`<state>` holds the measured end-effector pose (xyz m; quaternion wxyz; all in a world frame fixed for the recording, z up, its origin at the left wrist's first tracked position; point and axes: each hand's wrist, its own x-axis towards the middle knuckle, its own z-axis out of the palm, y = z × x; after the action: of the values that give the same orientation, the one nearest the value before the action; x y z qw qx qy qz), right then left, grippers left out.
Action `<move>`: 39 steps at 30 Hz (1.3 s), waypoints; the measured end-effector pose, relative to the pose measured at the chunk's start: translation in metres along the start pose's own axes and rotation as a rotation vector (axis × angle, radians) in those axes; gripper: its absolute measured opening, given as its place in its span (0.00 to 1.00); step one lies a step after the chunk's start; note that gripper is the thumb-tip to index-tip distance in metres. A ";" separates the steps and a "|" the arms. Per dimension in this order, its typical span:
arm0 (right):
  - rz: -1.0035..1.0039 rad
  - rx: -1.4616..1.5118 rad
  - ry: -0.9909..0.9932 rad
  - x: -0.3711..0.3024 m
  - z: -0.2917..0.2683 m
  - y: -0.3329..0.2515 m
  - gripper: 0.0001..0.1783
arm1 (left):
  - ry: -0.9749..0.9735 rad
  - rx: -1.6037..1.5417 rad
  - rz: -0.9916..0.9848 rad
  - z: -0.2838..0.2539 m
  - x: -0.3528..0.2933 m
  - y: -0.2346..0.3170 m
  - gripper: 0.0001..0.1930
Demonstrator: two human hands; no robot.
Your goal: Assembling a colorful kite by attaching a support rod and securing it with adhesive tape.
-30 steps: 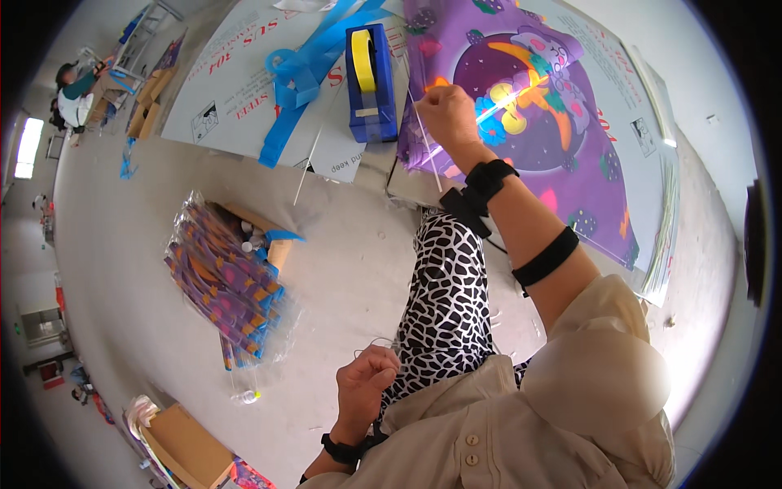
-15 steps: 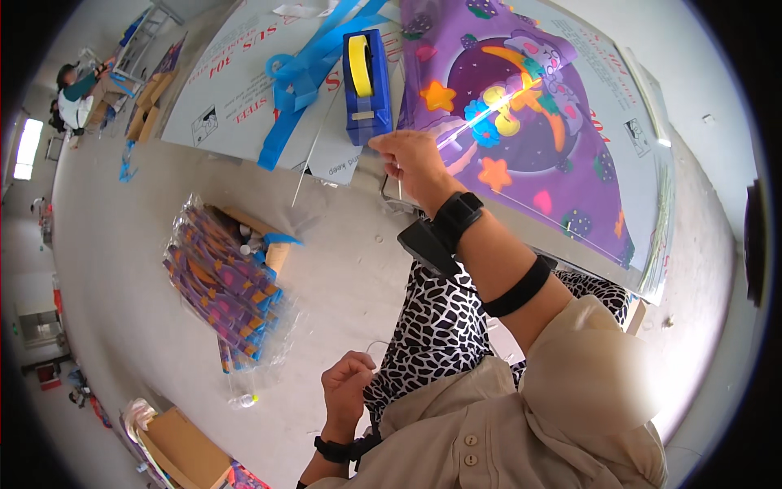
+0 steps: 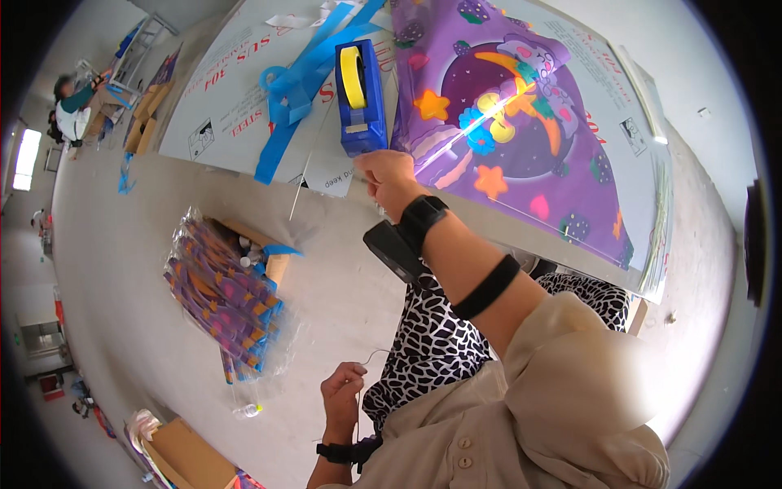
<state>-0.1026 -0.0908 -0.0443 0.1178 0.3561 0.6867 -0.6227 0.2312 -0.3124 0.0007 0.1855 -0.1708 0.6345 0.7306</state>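
Note:
A blue tape dispenser [image 3: 374, 106] with a yellow core stands near the front edge of the sheet-covered table. Close against its front end, my right hand [image 3: 389, 178] is closed, thumb and forefinger pressed together at the tape end; the clear tape between them is hardly visible. To its right lies a purple printed plastic sheet [image 3: 521, 175] with stars, a moon and cartoon animals, with a glossy streak across it. Low beside my patterned trousers, my left hand [image 3: 342, 391] is closed, its fingertips pinching what looks like a thin cord [image 3: 376, 352].
Blue ribbon strips [image 3: 285, 106] lie left of the dispenser. On the floor to the left is a pile of purple printed pieces in clear plastic [image 3: 224, 297]. A cardboard box [image 3: 187, 456] stands at the lower left. Another person [image 3: 77, 106] works in the far left corner.
My right hand has shifted left and slightly toward me along the dispenser's front end. My left hand has turned a little, and more of the thin cord shows. The view has tilted slightly.

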 end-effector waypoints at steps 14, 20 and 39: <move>-0.779 0.767 -0.331 -0.178 -0.318 -0.040 0.12 | -0.483 0.283 0.082 0.063 0.073 0.070 0.02; -1.097 0.432 -0.485 -0.342 -0.410 -0.006 0.09 | -0.641 0.033 -0.094 0.166 0.084 0.082 0.10; -1.404 0.682 0.115 -0.495 -0.440 0.087 0.10 | -0.802 0.465 0.513 0.291 0.041 0.002 0.08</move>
<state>0.4321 0.1500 0.2753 -0.4552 -0.1130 0.5272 -0.7085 0.1900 -0.0217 0.0220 0.2618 0.3286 0.6804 0.6004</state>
